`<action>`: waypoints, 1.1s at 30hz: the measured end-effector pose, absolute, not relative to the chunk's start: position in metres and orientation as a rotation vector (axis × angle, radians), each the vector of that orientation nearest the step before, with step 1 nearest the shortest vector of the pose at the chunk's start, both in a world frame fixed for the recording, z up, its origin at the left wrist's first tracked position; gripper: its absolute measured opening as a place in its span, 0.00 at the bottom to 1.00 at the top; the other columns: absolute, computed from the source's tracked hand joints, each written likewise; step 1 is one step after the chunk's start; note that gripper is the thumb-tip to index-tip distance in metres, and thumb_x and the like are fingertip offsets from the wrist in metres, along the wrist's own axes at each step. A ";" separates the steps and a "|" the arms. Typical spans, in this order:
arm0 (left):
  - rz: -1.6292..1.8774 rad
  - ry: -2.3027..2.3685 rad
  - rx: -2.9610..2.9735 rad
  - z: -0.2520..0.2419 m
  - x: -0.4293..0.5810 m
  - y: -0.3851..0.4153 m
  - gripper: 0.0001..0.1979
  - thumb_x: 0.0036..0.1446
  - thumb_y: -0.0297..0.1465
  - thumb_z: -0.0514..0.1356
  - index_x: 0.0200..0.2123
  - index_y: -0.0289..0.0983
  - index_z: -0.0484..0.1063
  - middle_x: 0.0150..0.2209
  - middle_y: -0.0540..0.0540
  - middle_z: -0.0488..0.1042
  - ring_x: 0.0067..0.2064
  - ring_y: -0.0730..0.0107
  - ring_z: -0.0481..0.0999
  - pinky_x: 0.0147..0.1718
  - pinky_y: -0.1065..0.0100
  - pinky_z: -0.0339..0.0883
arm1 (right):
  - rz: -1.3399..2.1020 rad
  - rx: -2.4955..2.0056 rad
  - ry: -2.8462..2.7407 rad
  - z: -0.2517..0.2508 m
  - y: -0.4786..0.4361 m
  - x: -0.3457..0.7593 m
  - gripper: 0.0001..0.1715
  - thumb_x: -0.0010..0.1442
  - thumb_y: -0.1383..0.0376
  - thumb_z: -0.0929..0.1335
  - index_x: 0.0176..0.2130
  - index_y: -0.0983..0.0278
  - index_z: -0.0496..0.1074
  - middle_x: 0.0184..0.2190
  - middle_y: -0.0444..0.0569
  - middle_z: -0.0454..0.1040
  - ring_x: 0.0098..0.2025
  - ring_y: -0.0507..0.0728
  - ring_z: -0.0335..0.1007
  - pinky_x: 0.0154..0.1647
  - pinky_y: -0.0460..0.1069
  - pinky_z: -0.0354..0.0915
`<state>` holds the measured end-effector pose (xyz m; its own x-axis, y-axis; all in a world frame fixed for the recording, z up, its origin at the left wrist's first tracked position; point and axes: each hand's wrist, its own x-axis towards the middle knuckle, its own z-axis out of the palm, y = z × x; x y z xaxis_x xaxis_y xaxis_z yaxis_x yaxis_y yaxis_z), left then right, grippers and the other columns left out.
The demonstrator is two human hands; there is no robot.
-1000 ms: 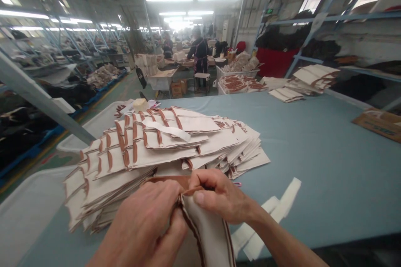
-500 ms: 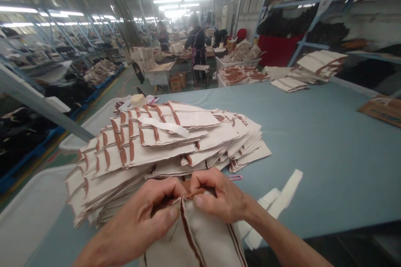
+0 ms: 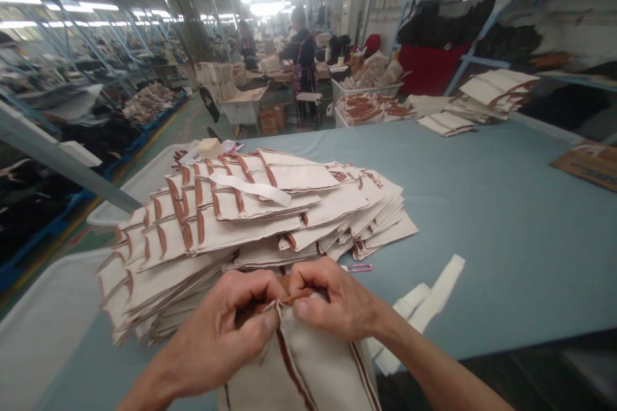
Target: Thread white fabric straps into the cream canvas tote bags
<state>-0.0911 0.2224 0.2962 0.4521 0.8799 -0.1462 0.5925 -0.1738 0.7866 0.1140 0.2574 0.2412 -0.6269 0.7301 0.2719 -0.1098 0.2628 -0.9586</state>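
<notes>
A cream fabric piece with brown-edged seams (image 3: pixel 322 359), perhaps a bag, hangs from both hands at the near edge of the table. My left hand (image 3: pixel 231 327) pinches its top edge just left of the middle seam. Close beside it, my right hand (image 3: pixel 332 302) grips the same edge, where some brown lining shows between the fingers. Directly beyond the hands lies a large heap of similar cream pieces with brown edging (image 3: pixel 260 231). Pink-handled thread snips (image 3: pixel 360 268) rest on the table just past my right hand.
White fabric strips (image 3: pixel 434 302) lie on the blue-grey table (image 3: pixel 506 237) at right; another strip (image 3: pixel 250 189) crosses the heap. More cream pieces (image 3: pixel 496 90) are stacked at the far right. White bins (image 3: pixel 53 308) stand at left. A person (image 3: pixel 301 58) stands at a farther table.
Both hands keep their pinch on the fabric edge and have barely shifted. The camera view has moved slightly, and more of the snips shows beside my right hand.
</notes>
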 end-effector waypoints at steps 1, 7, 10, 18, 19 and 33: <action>0.447 1.248 1.893 0.296 -0.091 0.222 0.12 0.59 0.37 0.54 0.27 0.38 0.70 0.25 0.54 0.66 0.30 0.70 0.66 0.31 0.70 0.58 | 1.447 -0.572 -1.804 0.242 0.257 0.113 0.07 0.52 0.64 0.66 0.25 0.61 0.62 0.20 0.35 0.54 0.22 0.48 0.47 0.24 0.44 0.51; 0.490 1.274 2.041 0.296 -0.091 0.219 0.12 0.61 0.32 0.52 0.27 0.39 0.71 0.24 0.54 0.70 0.29 0.71 0.70 0.32 0.71 0.61 | 1.389 -0.578 -1.838 0.246 0.255 0.112 0.09 0.52 0.64 0.66 0.25 0.61 0.61 0.20 0.35 0.54 0.22 0.48 0.48 0.24 0.44 0.51; 0.535 1.273 2.155 0.299 -0.089 0.215 0.11 0.61 0.28 0.52 0.28 0.39 0.71 0.26 0.55 0.75 0.31 0.72 0.74 0.34 0.71 0.62 | 1.279 -0.585 -1.884 0.247 0.250 0.112 0.08 0.53 0.66 0.66 0.26 0.61 0.61 0.21 0.36 0.59 0.23 0.48 0.52 0.26 0.44 0.53; 0.449 1.249 2.264 0.300 -0.092 0.208 0.10 0.61 0.25 0.55 0.32 0.42 0.74 0.27 0.58 0.75 0.29 0.76 0.71 0.32 0.72 0.60 | 0.813 -0.605 -2.034 0.240 0.242 0.110 0.07 0.55 0.68 0.67 0.28 0.61 0.63 0.25 0.42 0.69 0.29 0.53 0.64 0.34 0.47 0.58; 0.426 1.266 2.259 0.300 -0.093 0.208 0.10 0.61 0.26 0.55 0.33 0.42 0.75 0.28 0.58 0.76 0.30 0.75 0.72 0.32 0.72 0.60 | 0.803 -0.601 -2.040 0.240 0.242 0.110 0.07 0.55 0.68 0.67 0.28 0.61 0.63 0.25 0.42 0.69 0.29 0.53 0.64 0.34 0.47 0.58; 0.486 1.275 2.359 0.307 -0.086 0.206 0.09 0.58 0.25 0.55 0.34 0.41 0.74 0.30 0.53 0.80 0.30 0.71 0.77 0.31 0.71 0.64 | 0.811 -0.641 -2.123 0.250 0.238 0.116 0.07 0.56 0.68 0.65 0.28 0.60 0.61 0.24 0.41 0.67 0.27 0.53 0.62 0.31 0.48 0.56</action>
<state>-0.0859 0.2064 0.3070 0.5198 0.8476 0.1067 0.7034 -0.4955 0.5096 0.1155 0.2383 0.2497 -0.5848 0.6589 0.4731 0.1757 0.6723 -0.7191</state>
